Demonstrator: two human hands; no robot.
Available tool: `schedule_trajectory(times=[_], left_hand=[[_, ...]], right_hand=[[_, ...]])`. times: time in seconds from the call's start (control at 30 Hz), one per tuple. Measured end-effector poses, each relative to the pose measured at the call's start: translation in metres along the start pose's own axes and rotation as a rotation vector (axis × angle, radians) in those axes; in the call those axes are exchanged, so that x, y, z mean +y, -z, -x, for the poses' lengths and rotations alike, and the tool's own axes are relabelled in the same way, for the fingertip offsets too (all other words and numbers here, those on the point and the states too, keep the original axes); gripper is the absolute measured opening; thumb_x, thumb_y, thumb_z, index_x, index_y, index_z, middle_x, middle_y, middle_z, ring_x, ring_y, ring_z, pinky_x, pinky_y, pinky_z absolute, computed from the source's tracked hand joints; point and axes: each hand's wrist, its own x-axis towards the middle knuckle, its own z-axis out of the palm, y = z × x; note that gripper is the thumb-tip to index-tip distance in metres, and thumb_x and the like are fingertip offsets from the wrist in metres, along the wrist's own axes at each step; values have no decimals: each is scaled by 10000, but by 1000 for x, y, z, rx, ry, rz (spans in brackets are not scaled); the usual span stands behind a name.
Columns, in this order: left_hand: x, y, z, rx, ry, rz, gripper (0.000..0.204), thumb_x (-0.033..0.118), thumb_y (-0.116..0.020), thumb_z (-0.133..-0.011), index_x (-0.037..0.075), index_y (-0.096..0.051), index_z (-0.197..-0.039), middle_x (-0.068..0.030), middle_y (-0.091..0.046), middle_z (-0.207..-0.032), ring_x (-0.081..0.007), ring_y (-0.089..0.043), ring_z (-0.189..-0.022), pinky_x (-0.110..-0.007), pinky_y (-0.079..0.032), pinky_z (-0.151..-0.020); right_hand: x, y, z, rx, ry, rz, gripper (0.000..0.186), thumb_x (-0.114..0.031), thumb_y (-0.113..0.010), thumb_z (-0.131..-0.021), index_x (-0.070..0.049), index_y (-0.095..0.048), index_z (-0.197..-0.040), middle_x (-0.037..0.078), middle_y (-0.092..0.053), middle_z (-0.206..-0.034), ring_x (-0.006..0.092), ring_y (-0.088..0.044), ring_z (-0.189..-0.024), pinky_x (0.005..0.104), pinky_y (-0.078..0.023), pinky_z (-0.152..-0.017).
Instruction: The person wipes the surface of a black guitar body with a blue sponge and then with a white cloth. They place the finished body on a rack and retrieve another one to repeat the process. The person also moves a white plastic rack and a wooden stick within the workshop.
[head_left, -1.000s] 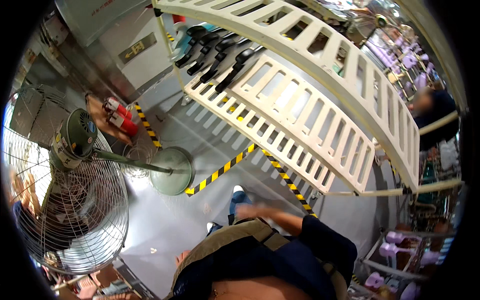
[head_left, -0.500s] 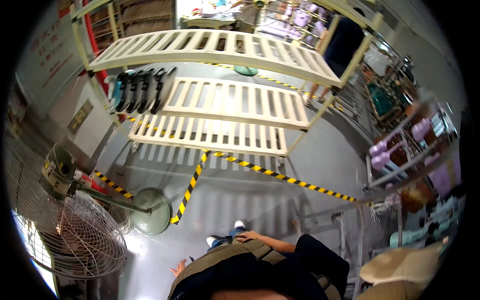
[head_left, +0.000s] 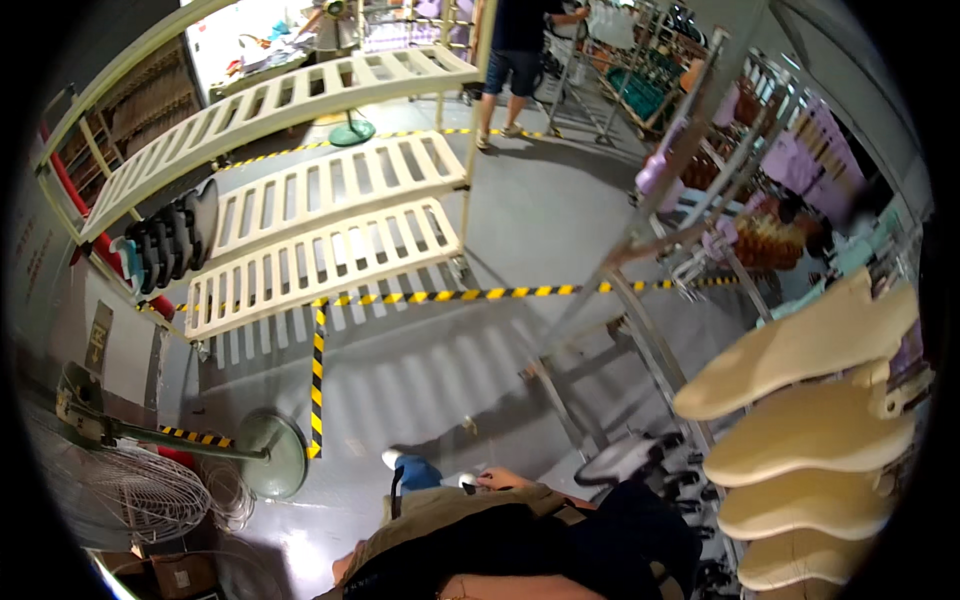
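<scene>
Now includes more tan, flat, waisted, wood-like panels [head_left: 800, 435] right of bare right hand [head_left: 503, 479], suggesting rightward turn, with bare left hand [head_left: 346, 563] partly hidden; cannot tell either grip.

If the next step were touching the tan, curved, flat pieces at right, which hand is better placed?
Likely the right hand: it looks nearer those tan pieces; the left hand shows partly, lower and farther left.

right hand [head_left: 503, 479]: loads of room straight ahead over the grey floor [head_left: 420, 370] | slatted rack [head_left: 335, 223] blocks farther ahead-left | metal frame [head_left: 655, 345] plus tan panels [head_left: 810, 430] crowd its right side | green fan base [head_left: 272, 455] kinda in the way left
</scene>
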Motion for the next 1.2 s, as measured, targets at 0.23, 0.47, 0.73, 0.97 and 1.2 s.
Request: schedule_trajectory(times=[0.23,0.47,0.73,0.97,1.2], left_hand=[[68,-24,-22,67,30,192,123,283,-592,-700,189,-636,-765,55,-556,-918,-192,-592,-768,-337,-473,-550],[66,7,43,209,-43,431,97,224,-581,-658,149,-641,-676,44,-577,-818,-181,-531,-880,-315,-466,-601],[-54,-85,158,341,242,329,98,172,-533,-763,140,-536,-856,-49,-541,-834,-268,-556,-728,-343,-448,-625],[22,87,170,418,136,331,132,41,-586,-706,70,-478,-776,-98,-512,-744,-284,-539,-638,-343,-425,-550],[93,177,70,581,245,1439,99,213,-545,-860,114,-549,-869,85,-428,-655,-2,-393,-568,-171,-311,-462]], right_hand=[[66,-23,60,160,-32,-310,372,-366,-521,-830,-24,-640,-917,64,-617,-703,147,-592,-636,307,-459,-572],[76,-52,49,187,-61,-669,319,-249,-566,-833,29,-562,-990,51,-572,-748,115,-555,-618,253,-465,-564],[30,-81,65,214,-70,-466,329,-273,-554,-824,21,-583,-970,66,-589,-734,110,-556,-574,251,-456,-528],[19,-112,40,245,158,8,312,-343,-562,-764,-48,-617,-850,164,-612,-788,316,-586,-715,385,-461,-640],[-206,-27,101,-210,475,-1067,790,-656,-257,-809,-73,-261,-1342,149,-414,-1284,263,-415,-1175,406,-299,-1000]])
